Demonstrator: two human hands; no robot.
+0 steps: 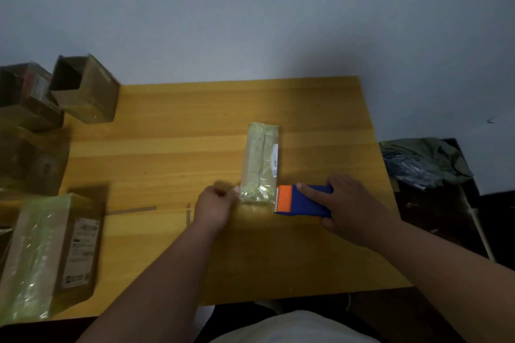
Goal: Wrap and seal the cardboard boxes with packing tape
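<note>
Cardboard box point(260, 164), tape-wrapped, is found mid-frame on the table point(172, 130), long axis running up-frame, its near end pinched by the left hand point(216, 204), the tape dispenser point(302, 200) gripped by the right hand point(354, 208) alongside.

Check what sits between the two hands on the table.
In the head view, the near end of the tape-wrapped box lies between them: left hand touches its left corner, right hand holds the blue tape dispenser at its right.

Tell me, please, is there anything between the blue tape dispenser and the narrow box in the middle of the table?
Nothing visible. The tape dispenser, gripped by the right hand, has its orange end right beside the near end of the narrow box. The left hand touches the box's other side.
</note>
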